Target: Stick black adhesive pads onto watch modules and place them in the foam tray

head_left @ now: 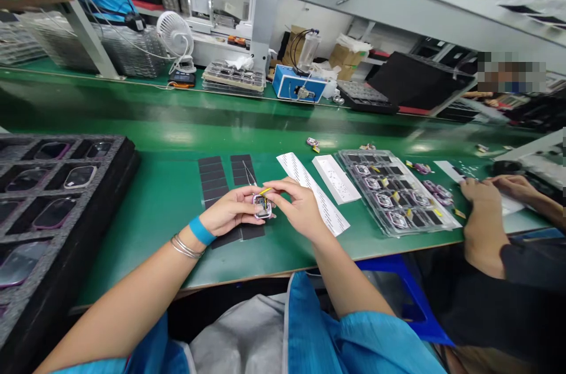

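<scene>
In my left hand is a small watch case with a pale purple rim, its open side facing up and dark parts showing inside. My right hand pinches a thin yellow strip at the case's upper edge. Just beyond my left fingers a pair of tweezers points away; whether the hand grips it I cannot tell. Black sheets marked into rectangles lie under and beyond my left hand. A white sheet with rows of dark marks lies beside my right hand.
A white block and a clear tray of watch cases stand to the right. A foam tray with framed glass pieces fills the left. At far right, a co-worker's hands work over the bench. A blue box sits on the back ledge.
</scene>
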A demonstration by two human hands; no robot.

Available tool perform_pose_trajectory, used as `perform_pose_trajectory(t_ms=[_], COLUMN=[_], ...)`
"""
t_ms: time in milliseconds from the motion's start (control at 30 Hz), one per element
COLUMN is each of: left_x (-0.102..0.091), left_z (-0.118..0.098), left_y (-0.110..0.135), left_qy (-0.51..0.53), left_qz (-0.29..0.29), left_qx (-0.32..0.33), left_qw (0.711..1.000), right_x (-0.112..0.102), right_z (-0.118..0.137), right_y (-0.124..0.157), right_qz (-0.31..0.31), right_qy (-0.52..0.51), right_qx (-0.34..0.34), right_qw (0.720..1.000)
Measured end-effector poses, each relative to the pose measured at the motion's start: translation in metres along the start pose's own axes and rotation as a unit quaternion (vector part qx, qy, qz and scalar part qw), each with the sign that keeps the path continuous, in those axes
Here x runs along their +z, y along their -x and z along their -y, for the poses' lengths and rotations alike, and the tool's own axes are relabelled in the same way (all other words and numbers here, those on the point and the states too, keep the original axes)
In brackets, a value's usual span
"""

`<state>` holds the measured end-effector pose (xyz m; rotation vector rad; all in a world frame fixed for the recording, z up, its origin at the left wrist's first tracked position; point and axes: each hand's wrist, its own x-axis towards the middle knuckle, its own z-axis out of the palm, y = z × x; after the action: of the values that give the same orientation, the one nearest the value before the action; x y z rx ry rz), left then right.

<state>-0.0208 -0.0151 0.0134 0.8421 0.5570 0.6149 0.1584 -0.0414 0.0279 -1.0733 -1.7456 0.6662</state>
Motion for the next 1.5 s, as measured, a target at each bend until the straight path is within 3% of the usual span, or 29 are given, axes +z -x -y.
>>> perform_pose_trajectory(t_ms=[200, 333, 400, 500, 667, 933, 1233, 1500], left_x=[0.001, -0.003, -0.006, -0.009, -0.011, -0.006, -0.006, -0.006], left_z=[0.004, 0.006, 0.006, 0.005, 0.008, 0.006, 0.008, 0.008], left_y=[-0.007, -0.011, -0.011, -0.012, -0.014, -0.011, -0.012, -0.014], left_qy=[-0.05, -0.047, -0.025, -0.001, 0.004, 0.018, 0.005, 0.007], left_qz=[-0.11, -0.164, -0.178, -0.184, -0.188, -0.184, -0.178, -0.177], left_qx=[0.01, 0.004, -0.01, -0.024, -0.026, -0.021, -0.017, -0.025], left_qw=[0.993, 0.985, 0.984, 0.983, 0.982, 0.983, 0.984, 0.984], right_x=[0.011, 0.013, 0.011, 0.009, 0.016, 0.014, 0.015, 0.02], right_z=[-0.012, -0.027, -0.033, -0.038, -0.037, -0.037, -0.039, -0.043], right_y=[-0.005, -0.005, 0.001, 0.015, 0.026, 0.015, 0.011, 0.015], right_qz=[0.018, -0.005, 0.028, 0.121, 0.13, 0.156, 0.136, 0.154], right_qy=[0.024, -0.032, 0.003, 0.115, 0.231, 0.22, 0.158, 0.192], right_qx=[0.008, 0.086, 0.124, 0.12, 0.083, 0.129, 0.185, 0.113], right_qw=[1.0, 0.996, 0.992, 0.979, 0.961, 0.954, 0.96, 0.963])
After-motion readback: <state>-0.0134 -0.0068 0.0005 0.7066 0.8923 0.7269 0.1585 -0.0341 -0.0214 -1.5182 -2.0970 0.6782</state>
